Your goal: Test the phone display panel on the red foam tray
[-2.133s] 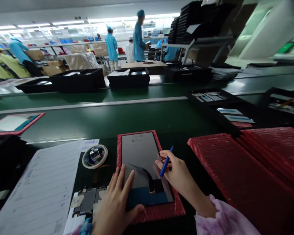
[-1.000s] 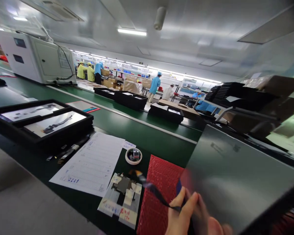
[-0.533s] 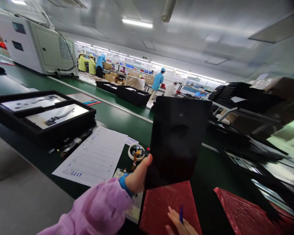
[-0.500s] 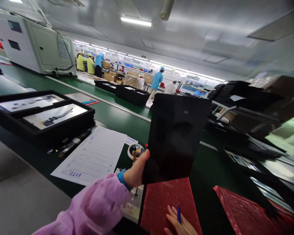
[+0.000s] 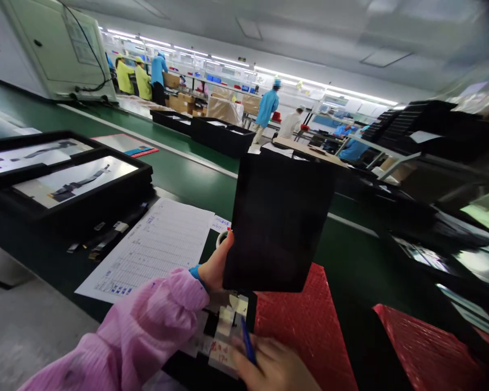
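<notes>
Now: left hand [image 5: 213, 270] raised, forearm angled up | grip pinching dark panel [image 5: 279, 220] at its 7 o'clock corner | right hand [image 5: 275, 369] low at 6 o'clock, grip closed around blue pen [image 5: 246, 345].

White fluorescent ceiling strips [image 5: 228, 58] far beyond the grip light the hall brightly. The flat black rectangular panel [image 5: 279, 217] pinched by the left hand [image 5: 214, 269] reads dark, almost glare-free. Below the grip, the right hand [image 5: 273, 366] around a slim blue pen [image 5: 248, 345] smears with motion blur. Right of the grip, edges stretch and soften; glossy silver sheets [image 5: 71, 182] to its left catch pale glare.
</notes>
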`<state>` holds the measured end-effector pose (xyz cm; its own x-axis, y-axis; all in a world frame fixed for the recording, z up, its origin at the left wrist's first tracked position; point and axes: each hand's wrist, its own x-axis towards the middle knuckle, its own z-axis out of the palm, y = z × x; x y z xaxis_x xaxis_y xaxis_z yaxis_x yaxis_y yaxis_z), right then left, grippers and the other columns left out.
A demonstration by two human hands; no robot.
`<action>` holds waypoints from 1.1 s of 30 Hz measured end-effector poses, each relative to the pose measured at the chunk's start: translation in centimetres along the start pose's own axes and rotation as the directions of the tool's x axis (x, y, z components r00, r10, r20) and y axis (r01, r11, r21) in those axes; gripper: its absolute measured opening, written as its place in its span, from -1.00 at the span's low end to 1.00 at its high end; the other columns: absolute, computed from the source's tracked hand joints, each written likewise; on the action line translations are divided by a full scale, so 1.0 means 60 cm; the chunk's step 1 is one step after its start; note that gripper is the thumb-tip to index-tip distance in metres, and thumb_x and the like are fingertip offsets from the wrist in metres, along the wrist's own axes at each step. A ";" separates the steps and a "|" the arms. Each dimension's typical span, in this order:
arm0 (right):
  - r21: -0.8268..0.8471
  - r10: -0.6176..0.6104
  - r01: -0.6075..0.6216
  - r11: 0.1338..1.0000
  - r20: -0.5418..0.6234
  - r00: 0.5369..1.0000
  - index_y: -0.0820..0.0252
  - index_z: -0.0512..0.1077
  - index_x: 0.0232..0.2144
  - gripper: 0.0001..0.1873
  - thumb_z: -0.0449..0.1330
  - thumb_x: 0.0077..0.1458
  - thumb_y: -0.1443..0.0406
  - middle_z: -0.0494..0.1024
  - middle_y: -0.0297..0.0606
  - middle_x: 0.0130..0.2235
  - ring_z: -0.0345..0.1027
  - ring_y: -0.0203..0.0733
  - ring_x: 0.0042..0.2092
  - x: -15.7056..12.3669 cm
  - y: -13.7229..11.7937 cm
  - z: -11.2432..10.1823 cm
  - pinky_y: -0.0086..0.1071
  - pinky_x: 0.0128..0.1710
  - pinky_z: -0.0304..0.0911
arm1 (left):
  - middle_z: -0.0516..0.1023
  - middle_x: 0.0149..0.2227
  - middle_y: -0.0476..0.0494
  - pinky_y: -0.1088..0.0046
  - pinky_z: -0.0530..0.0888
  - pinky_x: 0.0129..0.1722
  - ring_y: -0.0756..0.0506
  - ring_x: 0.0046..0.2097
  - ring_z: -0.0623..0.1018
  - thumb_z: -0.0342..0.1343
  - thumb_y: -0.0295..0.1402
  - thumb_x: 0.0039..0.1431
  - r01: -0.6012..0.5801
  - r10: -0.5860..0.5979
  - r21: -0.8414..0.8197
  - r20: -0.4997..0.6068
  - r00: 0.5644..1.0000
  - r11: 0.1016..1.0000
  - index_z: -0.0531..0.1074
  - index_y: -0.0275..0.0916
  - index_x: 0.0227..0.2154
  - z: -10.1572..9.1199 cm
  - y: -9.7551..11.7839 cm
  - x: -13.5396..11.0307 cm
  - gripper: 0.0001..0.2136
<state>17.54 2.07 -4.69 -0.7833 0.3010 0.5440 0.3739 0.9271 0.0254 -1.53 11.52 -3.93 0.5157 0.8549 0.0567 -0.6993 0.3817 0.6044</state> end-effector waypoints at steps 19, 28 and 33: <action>0.052 0.101 -0.089 0.995 -0.303 0.948 0.20 0.43 -0.39 -0.64 -0.11 0.33 0.47 0.60 -0.31 -0.36 0.45 -0.24 -0.27 0.050 -0.005 0.092 -0.35 -0.14 0.21 | 0.65 -0.12 -0.26 0.13 0.36 0.16 -0.35 0.07 0.54 0.22 0.23 -0.11 0.227 -0.241 -0.139 -0.096 0.966 0.964 0.54 -0.36 -0.06 -0.014 -0.032 0.003 -0.25; -0.004 0.085 -0.093 0.996 -0.358 0.930 0.17 0.43 -0.43 -0.64 -0.07 0.27 0.52 0.56 -0.35 -0.45 0.45 -0.24 -0.30 0.053 -0.003 0.095 -0.35 -0.19 0.22 | 0.60 0.00 -0.19 0.25 0.24 0.25 -0.26 0.14 0.49 0.12 0.18 0.08 0.157 -0.153 -0.158 0.035 0.988 0.975 0.49 -0.29 0.05 -0.022 -0.038 -0.005 -0.33; -0.006 0.084 -0.092 0.996 -0.367 0.927 0.15 0.43 -0.45 -0.59 -0.10 0.30 0.50 0.56 -0.37 -0.45 0.44 -0.25 -0.30 0.050 -0.003 0.096 -0.36 -0.19 0.25 | 0.55 0.08 -0.22 0.14 0.16 0.30 -0.31 0.22 0.40 0.05 0.35 -0.05 0.146 -0.140 -0.134 0.056 0.989 0.980 0.45 -0.28 0.09 -0.023 -0.041 0.002 -0.15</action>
<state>12.26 4.11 -7.91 -0.5123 0.2748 0.8137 0.4475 0.8941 -0.0203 -0.42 11.14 -6.52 0.6353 0.7721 0.0159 -0.6762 0.5461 0.4945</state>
